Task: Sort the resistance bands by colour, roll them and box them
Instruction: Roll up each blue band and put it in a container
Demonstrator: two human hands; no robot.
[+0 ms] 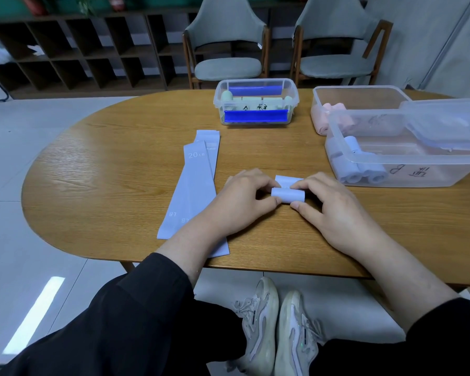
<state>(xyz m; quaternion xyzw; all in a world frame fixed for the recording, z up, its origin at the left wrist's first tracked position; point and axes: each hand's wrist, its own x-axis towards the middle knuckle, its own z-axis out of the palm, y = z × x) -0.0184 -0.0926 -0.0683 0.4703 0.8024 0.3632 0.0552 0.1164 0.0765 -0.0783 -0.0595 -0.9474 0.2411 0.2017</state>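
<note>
1. Left hand: fingers curled onto the left end of the lavender band roll; thumb tip touching its near side.
2. Right hand: fingers curled over the right end of the same roll; thumb tip at its near side; both hands grip the one roll between them.
3. Lavender band roll: lies on the worktop near the middle of the near edge; a short unrolled tail extends from it toward the far edge.
4. Flat lavender bands: stacked and overlapping, just left of the left hand; their near ends reach the near edge; one shows the mark "20 LB"; the left forearm lies across their near ends.
5. Near clear box: at the right edge; holds rolled lavender bands; a clear lid rests tilted on its far rim.
6. Far clear box: behind it; holds pink rolls.
7. Blue-clipped box: at the far edge, centre; holds pale green rolls.
</note>
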